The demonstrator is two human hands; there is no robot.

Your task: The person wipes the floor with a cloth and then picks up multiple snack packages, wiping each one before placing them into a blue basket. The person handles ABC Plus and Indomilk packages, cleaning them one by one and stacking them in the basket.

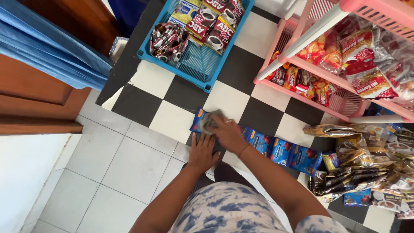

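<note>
A strip of joined blue snack sachets (282, 151) lies across the black-and-white checkered floor. My right hand (226, 131) reaches to its left end and grips a crumpled silvery-blue sachet (209, 121) there. My left hand (202, 153) lies flat, fingers spread, pressing down on the strip just below that end. My forearms come up from the bottom of the view over a blue-and-white tie-dye garment (233, 211).
A blue plastic basket (200, 64) with coffee sachets stands ahead. A pink plastic rack (302, 92) holding red and orange snack packs stands at the right. Gold and brown sachets (366, 164) are piled on the floor at right. A wooden door (34, 95) and blue cloth (51, 56) are at left.
</note>
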